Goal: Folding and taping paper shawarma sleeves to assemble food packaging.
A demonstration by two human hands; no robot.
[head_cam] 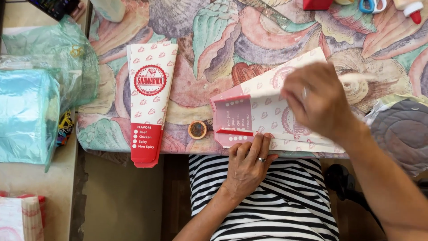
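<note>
Your left hand [247, 163] lies flat on the near edge of the wrapper [267, 114], fingers together, pressing it down on the counter [200, 85]; a ring shows on one finger. Your right hand [318, 100] is over the wrapper's middle, blurred, palm down; can't tell whether its grip pinches the paper or just rests on it. The wrapper is a flat tapered paper sleeve, white with red marks, lying sideways at the counter's near edge, its red end flap folded open at the left. A small round brown cap [197, 129] sits just left of that flap. A second sleeve [150, 100] lies well apart to the left, narrow red end hanging over the edge. Green plastic bags [44, 85] are at far left, scissors [372, 5] and a glue bottle [412, 9] at the top right
</note>
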